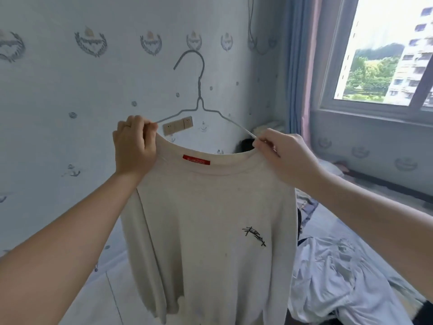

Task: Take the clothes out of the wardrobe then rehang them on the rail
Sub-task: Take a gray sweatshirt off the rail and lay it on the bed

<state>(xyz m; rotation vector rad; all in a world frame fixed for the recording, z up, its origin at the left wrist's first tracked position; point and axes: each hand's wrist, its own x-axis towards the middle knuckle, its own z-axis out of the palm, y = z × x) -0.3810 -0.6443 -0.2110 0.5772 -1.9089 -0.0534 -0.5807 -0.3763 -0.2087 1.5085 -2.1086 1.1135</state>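
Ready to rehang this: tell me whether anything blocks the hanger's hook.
Nothing visible does. The hook stands free above the cream shirt; the left hand and right hand grip lower, at its shoulders. No rail is in view.

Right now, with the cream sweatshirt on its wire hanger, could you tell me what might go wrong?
The wide neck of the cream sweatshirt seems to sit loosely on the thin grey wire hanger; if the left hand or right hand stops pinching, a shoulder could slip off. The hook rests on nothing, and the sweatshirt could drag over the crumpled pale blue clothes below.
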